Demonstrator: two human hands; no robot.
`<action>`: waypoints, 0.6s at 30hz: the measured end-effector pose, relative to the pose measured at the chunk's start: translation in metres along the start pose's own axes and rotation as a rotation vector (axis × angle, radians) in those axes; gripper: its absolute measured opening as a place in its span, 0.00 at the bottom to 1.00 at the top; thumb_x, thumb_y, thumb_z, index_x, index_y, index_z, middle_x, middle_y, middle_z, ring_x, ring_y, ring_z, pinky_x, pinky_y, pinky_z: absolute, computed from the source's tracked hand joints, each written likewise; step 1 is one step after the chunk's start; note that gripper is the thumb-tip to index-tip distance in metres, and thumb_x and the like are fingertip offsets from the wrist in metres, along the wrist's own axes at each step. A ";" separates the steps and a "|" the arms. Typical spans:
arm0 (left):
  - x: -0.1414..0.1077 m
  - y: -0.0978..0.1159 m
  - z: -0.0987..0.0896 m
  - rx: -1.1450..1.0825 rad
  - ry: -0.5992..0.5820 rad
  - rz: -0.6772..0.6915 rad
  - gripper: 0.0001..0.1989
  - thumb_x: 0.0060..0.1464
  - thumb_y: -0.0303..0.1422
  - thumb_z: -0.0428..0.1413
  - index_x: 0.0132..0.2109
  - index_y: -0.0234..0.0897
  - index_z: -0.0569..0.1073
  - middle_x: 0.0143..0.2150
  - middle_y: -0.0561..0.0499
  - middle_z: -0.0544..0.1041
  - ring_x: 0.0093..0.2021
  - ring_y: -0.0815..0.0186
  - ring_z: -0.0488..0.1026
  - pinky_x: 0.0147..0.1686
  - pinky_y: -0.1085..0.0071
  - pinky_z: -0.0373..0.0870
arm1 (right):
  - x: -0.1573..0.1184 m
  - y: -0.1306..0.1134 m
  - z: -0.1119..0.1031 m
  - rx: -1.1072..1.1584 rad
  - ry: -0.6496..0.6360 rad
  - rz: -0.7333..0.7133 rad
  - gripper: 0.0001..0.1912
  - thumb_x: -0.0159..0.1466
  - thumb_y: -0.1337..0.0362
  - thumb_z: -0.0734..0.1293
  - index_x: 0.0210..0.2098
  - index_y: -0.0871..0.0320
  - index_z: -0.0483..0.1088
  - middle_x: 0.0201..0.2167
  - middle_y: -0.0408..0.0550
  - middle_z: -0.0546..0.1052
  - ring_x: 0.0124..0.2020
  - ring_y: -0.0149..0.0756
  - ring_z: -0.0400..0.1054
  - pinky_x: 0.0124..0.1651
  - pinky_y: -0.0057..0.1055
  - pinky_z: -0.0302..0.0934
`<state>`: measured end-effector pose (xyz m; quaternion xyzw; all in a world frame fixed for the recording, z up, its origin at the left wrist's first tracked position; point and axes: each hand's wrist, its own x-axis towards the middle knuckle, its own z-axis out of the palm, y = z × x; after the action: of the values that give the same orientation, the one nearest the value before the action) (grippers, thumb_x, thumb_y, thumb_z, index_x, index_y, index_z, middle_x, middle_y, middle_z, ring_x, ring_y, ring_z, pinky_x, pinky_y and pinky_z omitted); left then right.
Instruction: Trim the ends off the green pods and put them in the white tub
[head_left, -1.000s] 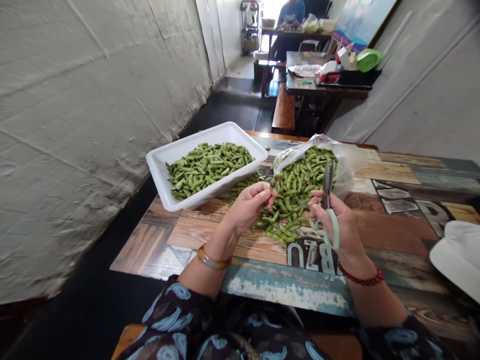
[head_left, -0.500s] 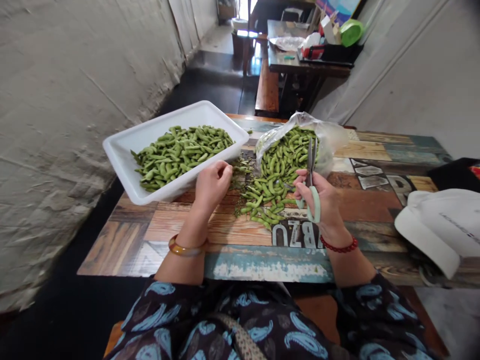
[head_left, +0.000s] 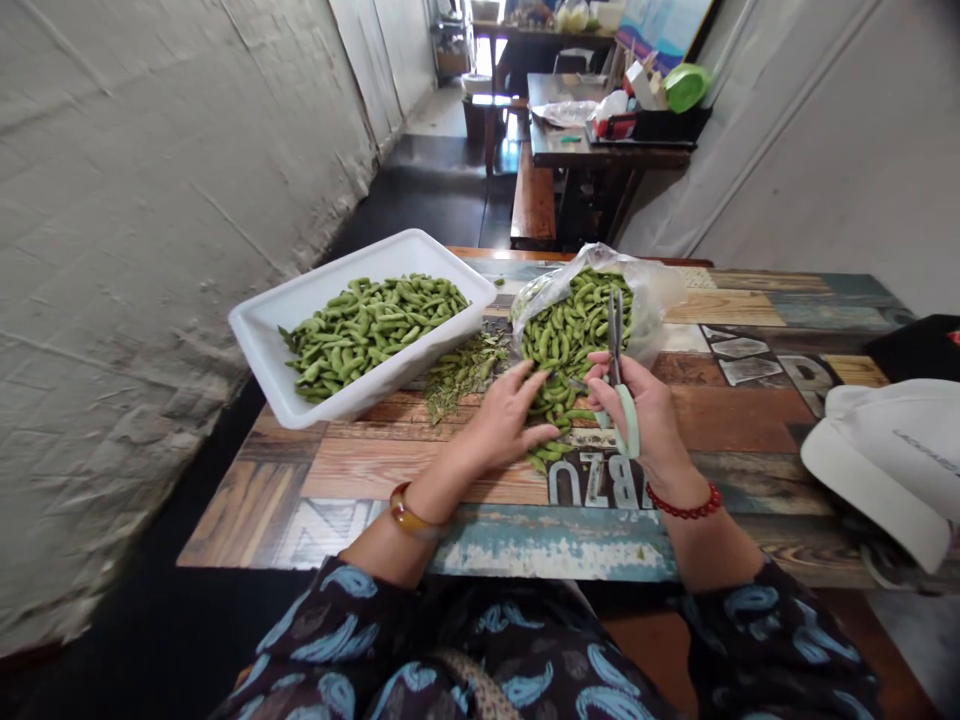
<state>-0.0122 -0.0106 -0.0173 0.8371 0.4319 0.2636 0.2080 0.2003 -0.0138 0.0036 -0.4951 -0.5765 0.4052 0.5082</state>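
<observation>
Fingers apart, my left hand (head_left: 510,415) reaches over the left side of the loose green pods (head_left: 556,400) on the table. My right hand (head_left: 637,405) is closed on scissors (head_left: 628,420) with pale green handles, their blades pointing up and away from me. Behind the loose pods, a clear plastic bag (head_left: 652,290) lies with its mouth towards me, full of pods. At the left stands a white tub (head_left: 360,405) holding many pods. Small trimmings (head_left: 465,370) lie between the tub and the bag.
A white cap (head_left: 892,460) rests at the table's right edge, in front of a black object (head_left: 911,350). The patchwork wooden table (head_left: 390,465) has a rough wall to its left. Farther off are a bench (head_left: 533,195) and another table (head_left: 551,150) with items on it.
My left hand has moved right, from beside the tub to the loose pods, and its fingers have spread. My right hand still holds the scissors. The view has shifted slightly.
</observation>
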 end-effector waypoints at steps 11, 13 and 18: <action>0.008 -0.003 0.011 -0.145 0.033 0.062 0.30 0.61 0.40 0.55 0.67 0.35 0.60 0.71 0.32 0.56 0.71 0.48 0.54 0.68 0.49 0.54 | 0.001 0.001 -0.002 0.057 0.019 0.003 0.19 0.61 0.54 0.71 0.49 0.54 0.72 0.34 0.41 0.73 0.27 0.27 0.67 0.30 0.26 0.67; 0.008 -0.019 0.000 -0.119 0.095 -0.039 0.26 0.62 0.37 0.53 0.64 0.34 0.64 0.66 0.33 0.62 0.67 0.50 0.60 0.67 0.50 0.58 | 0.002 0.001 -0.001 0.063 0.026 0.002 0.18 0.61 0.53 0.71 0.48 0.54 0.72 0.34 0.41 0.72 0.26 0.27 0.67 0.29 0.27 0.66; 0.011 -0.045 -0.011 0.008 0.255 -0.201 0.20 0.59 0.31 0.52 0.57 0.30 0.69 0.57 0.34 0.68 0.60 0.52 0.66 0.63 0.52 0.62 | 0.004 -0.001 -0.001 0.089 0.050 0.007 0.18 0.61 0.54 0.71 0.47 0.55 0.72 0.33 0.40 0.72 0.26 0.25 0.66 0.29 0.25 0.66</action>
<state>-0.0411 0.0240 -0.0316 0.7502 0.5373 0.3440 0.1734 0.2007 -0.0101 0.0050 -0.4840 -0.5433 0.4196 0.5427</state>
